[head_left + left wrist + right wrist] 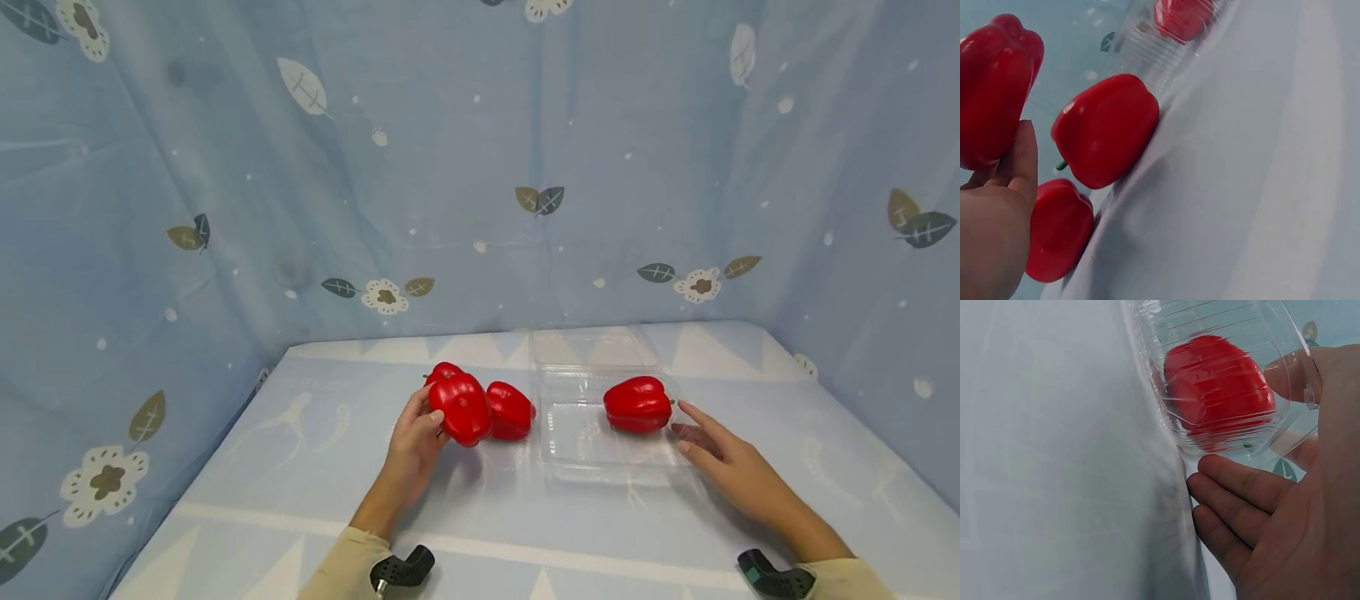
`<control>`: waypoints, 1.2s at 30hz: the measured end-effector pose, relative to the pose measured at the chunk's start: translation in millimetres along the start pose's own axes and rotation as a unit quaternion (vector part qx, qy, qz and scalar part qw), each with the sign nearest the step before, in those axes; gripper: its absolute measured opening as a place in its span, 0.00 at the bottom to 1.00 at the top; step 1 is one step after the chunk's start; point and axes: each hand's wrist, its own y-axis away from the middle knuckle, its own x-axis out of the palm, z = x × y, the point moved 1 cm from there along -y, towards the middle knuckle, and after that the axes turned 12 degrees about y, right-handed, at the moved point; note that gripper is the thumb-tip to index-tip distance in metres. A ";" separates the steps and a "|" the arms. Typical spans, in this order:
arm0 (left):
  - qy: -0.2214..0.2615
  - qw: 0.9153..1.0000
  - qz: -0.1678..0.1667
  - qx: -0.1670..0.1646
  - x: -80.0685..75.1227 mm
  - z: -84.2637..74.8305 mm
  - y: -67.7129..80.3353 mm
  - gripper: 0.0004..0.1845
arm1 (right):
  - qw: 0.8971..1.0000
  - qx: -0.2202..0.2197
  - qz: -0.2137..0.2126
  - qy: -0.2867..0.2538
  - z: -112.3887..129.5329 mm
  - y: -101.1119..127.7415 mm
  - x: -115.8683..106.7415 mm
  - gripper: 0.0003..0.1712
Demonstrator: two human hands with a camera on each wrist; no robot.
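Beige-sleeved left hand (412, 450) pinches a glossy red bell pepper (460, 408), seemingly held up to clear two others (510, 410) beyond.
Right hand (723, 467), fingers loosely spread, flanks a transparent plastic container (577, 433) holding a fourth pepper (636, 405), perhaps to steady it.

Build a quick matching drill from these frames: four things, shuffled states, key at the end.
Things
1. Left hand
2. Right hand
3. Clear container
4. Backdrop cloth

States
A. Blue, printed with leaves and flowers
B. At the container's right side, gripping no pepper
C. See-through, with one boxed pepper inside
D. Gripping a red pepper

Pairs
1-D, 2-B, 3-C, 4-A
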 end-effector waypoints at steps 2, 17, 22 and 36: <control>0.011 1.000 0.008 -0.003 3.0 -0.3 -4.4 0.27 | 1.000 -0.003 -0.002 0.001 1.9 -0.5 -2.1 0.38; 0.013 0.999 0.038 -0.022 23.3 2.2 -25.2 0.28 | 1.000 0.012 0.003 -0.008 2.6 -2.1 1.7 0.38; 0.022 0.998 0.039 -0.032 26.9 3.3 -27.0 0.27 | 1.000 0.009 0.004 -0.007 2.5 0.0 0.5 0.38; 0.012 0.997 0.041 -0.063 40.0 2.8 -38.9 0.34 | 1.000 0.012 0.007 -0.009 0.1 -0.5 1.4 0.38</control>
